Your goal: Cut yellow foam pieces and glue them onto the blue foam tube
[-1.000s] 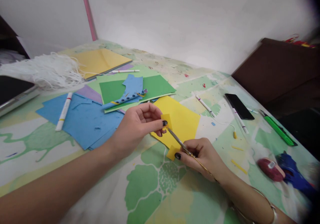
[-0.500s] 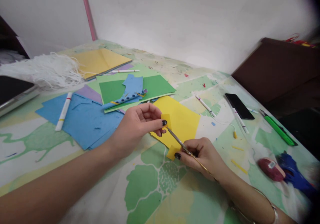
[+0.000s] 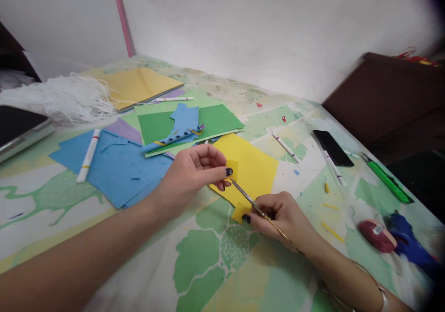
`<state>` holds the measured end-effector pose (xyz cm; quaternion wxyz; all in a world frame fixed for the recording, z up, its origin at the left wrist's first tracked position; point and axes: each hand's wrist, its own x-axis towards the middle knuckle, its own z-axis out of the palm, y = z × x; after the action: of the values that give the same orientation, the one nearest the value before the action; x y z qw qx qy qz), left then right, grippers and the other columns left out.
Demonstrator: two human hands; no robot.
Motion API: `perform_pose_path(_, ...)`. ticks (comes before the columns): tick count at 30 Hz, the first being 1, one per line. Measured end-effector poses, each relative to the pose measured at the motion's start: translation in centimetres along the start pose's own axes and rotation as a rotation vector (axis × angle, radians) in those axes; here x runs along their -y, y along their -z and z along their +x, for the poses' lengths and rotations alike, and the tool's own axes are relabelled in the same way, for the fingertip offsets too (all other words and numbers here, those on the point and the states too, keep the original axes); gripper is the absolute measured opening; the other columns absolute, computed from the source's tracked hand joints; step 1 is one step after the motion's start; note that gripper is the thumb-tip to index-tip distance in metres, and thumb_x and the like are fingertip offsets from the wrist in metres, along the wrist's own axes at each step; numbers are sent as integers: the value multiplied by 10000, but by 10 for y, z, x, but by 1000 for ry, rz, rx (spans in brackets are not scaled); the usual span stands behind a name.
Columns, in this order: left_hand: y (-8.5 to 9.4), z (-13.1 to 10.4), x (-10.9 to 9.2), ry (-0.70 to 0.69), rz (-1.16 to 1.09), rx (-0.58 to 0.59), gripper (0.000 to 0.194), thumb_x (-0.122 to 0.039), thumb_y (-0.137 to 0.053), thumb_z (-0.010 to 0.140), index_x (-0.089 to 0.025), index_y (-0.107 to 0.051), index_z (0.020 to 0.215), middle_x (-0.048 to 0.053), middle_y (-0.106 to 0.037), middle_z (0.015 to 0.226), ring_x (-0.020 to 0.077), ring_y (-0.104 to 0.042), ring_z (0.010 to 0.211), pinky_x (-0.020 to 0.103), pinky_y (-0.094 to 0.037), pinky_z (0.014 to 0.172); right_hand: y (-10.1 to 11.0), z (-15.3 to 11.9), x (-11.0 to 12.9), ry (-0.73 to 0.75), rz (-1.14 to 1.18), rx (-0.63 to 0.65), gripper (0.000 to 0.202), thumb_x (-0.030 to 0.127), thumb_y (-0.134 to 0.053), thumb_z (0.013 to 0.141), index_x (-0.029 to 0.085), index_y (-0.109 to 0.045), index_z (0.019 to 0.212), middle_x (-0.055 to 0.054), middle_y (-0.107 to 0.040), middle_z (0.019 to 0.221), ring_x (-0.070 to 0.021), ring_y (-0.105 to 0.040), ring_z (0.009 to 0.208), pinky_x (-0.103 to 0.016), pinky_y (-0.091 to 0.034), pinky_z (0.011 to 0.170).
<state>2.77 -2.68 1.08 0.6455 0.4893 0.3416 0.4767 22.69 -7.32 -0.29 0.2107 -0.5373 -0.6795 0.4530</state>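
My left hand (image 3: 200, 168) pinches a small yellow paper piece (image 3: 232, 167) between thumb and fingers. The tip of a thin metal tool (image 3: 246, 196), seemingly scissors, touches the lower edge of that piece. My right hand (image 3: 281, 217) is closed round the tool's middle, and its gold-coloured rear part runs back toward the wrist. Beside my right thumb lies another small yellow piece (image 3: 239, 212). Under and behind both hands is a larger yellow sheet (image 3: 257, 168). A blue paper roll with dark spots (image 3: 174, 138) rests on a green sheet (image 3: 222, 117).
Blue sheets (image 3: 121, 173) with a white marker (image 3: 88, 156) lie at left, near white strings (image 3: 66, 98). Further right are a marker (image 3: 285, 147), a black phone (image 3: 333, 148), a green cutter (image 3: 389, 182), a dark red yarn ball (image 3: 377, 235) and a blue tool (image 3: 412, 242).
The small yellow piece in my left hand has shifted slightly right and down. Less of its lower edge shows by the tool's tip. Both hands are almost where they were.
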Motion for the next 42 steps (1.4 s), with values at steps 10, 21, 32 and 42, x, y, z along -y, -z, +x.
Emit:
perform_pose_path(10,1,1,0,12,19,8,150,-115,-695,693,-149,-563,756,-29,-605,637,103,-610,559,174,-476,500,1,-1,-3,21,-91,-24,372,330,-569,725,173,-333,484,60,-240,481,-60,-200,476,-232,-153,424)
perform_pose_path(21,1,1,3,-6,17,-10,237,-98,-670,713,-156,-533,897,-34,-606,652,109,-614,563,177,-480,503,2,0,1,11,-51,-39,364,344,-563,700,182,-321,481,62,-229,474,-57,-196,467,-226,-143,413)
perform_pose_path(32,-2,-2,-1,14,27,52,196,-117,-661,723,-154,-526,861,-28,-586,647,118,-611,573,195,-475,513,4,-1,7,-54,101,-6,361,398,-568,688,192,-342,496,77,-236,444,-43,-200,427,-212,-135,390)
perform_pose_path(42,-1,-1,2,-8,19,72,165,-118,-678,726,-150,-545,818,-27,-604,637,111,-610,575,192,-487,522,4,-1,4,-43,101,-16,328,409,-556,703,170,-412,531,76,-238,452,-43,-205,423,-211,-132,388)
